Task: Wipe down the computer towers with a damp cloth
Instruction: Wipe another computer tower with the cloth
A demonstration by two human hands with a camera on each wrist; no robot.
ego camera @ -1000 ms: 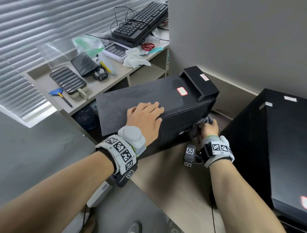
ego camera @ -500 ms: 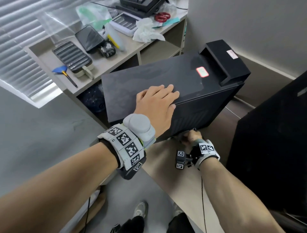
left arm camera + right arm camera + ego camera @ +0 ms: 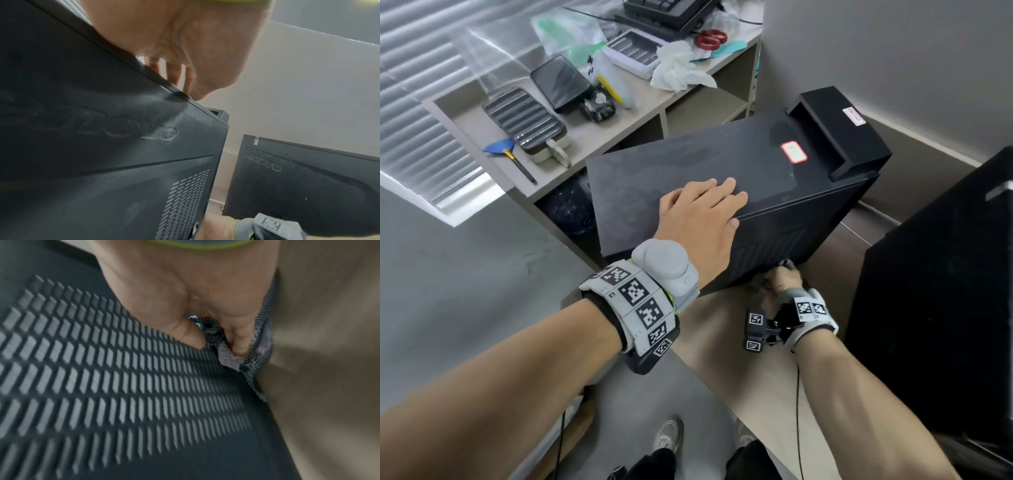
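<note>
A black computer tower [image 3: 688, 171] stands on the beige floor, its dusty top facing me. My left hand [image 3: 702, 212] rests flat on that top near the right edge, fingers straight; from the left wrist view the left hand [image 3: 185, 48] lies over the tower [image 3: 102, 146] edge. Low down at the tower's side, my right hand [image 3: 780, 281] grips a grey patterned cloth [image 3: 232, 356] and presses it against the vented panel [image 3: 102, 369] near the floor. The cloth is mostly hidden in the head view. A second black tower [image 3: 945, 291] stands to the right, also in the left wrist view as the second tower [image 3: 308, 178].
A low shelf unit [image 3: 619, 126] behind the tower carries a phone, a ribbed case, a blue brush, crumpled tissue [image 3: 678, 68], red scissors and a keyboard. Grey walls close in at the back right. My shoes [image 3: 667, 438] are on the floor below.
My right hand with the cloth has moved down the tower's side from mid-height to the bottom edge by the floor. The left hand has stayed on the tower's top.
</note>
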